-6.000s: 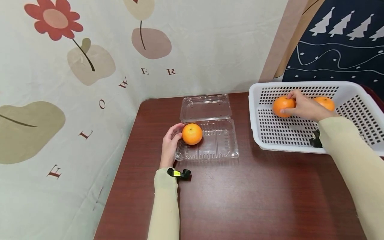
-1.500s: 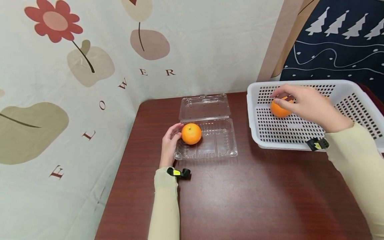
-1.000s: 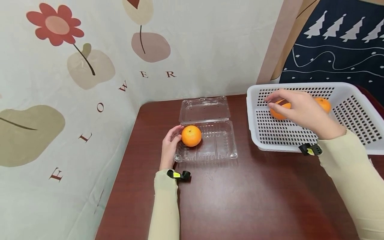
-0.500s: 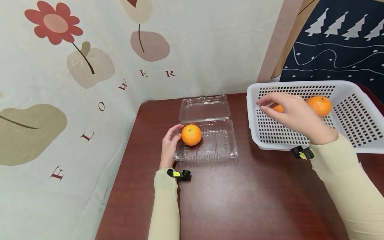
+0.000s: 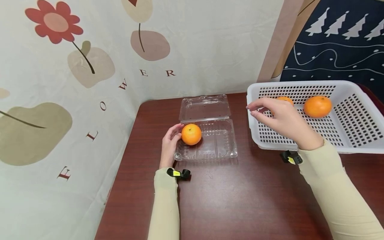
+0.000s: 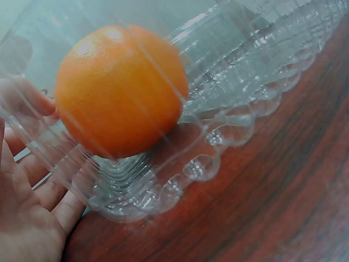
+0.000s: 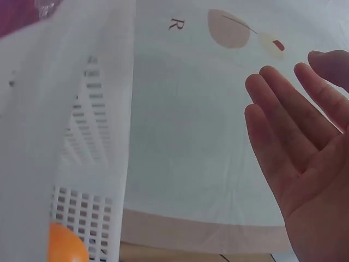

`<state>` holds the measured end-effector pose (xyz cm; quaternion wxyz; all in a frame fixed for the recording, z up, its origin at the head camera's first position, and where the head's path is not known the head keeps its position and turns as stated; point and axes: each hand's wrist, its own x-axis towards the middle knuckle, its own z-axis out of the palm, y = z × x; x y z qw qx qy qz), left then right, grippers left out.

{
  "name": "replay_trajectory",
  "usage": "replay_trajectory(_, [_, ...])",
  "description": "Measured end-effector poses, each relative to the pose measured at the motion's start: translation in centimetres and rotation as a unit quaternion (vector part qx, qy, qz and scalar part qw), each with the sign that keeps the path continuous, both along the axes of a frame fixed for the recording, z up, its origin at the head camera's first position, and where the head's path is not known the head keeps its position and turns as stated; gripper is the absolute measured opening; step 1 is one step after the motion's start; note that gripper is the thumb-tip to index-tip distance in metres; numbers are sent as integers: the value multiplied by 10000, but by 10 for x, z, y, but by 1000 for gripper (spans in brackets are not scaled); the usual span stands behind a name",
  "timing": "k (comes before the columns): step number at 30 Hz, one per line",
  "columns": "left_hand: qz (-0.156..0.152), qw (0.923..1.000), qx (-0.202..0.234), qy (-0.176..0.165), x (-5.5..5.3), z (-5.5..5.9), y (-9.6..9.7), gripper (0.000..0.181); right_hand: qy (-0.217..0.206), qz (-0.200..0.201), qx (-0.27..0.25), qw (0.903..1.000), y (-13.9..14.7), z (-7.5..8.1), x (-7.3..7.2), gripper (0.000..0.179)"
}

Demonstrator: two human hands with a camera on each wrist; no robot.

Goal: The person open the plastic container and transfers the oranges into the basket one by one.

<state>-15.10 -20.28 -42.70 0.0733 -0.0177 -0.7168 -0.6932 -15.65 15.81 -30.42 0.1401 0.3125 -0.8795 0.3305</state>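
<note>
Orange sits in the box, just beside the loosely curved fingers of the left hand, which grip nothing I can make out; I expect firm, smooth, roll-prone weight, best cupped round its middle. Since a second ago, the right hand, slack-fingered and empty, has drifted over the rim of the basket, leaving two oranges behind its fingertips.
</note>
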Motion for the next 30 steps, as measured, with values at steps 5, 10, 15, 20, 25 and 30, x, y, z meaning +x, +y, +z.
replay_trajectory(5, [11,10000,-49,12,2,3,0,35,-22,152,-91,9998,-7,-3,0,21])
replay_trajectory(10, [26,10000,17,-38,1,2,0,35,39,235,-198,9995,-13,-7,2,22])
replay_trajectory(15, [26,10000,51,-77,2,1,1,34,-42,132,-299,9995,-19,-10,6,24])
replay_trajectory(20, [35,9999,52,-107,4,0,1,34,-32,246,-528,9983,-25,-14,8,22])
replay_trajectory(25, [30,10000,12,-85,4,1,1,35,-69,326,-878,9956,-29,-16,11,22])
replay_trajectory(30, [55,9999,-14,-87,3,3,2,34,-205,295,-1085,9934,-35,-8,18,22])
